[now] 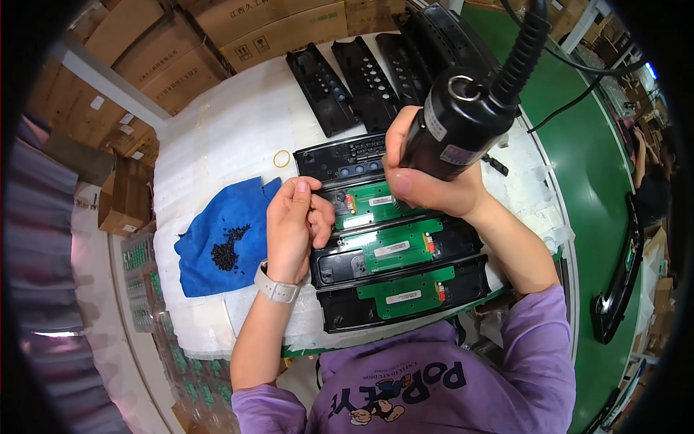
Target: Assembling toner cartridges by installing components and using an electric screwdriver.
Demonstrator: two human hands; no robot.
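My right hand is wrapped round a black electric screwdriver, which hangs from a coiled cable. The tool hides most of its tip, over a green circuit board seated in a long black plastic housing. At that housing's left end is my left hand, thumb and fingers pinched together; whatever they hold is too small to make out. Nearer to me lie a second housing with a green board and a third with its board. Small black screws are heaped on a blue cloth left of my left hand.
Beyond the boards lies a black panel, with several black shells farther back. A yellow ring rests on the white table cover. Cardboard boxes stand behind; a green surface runs along the right.
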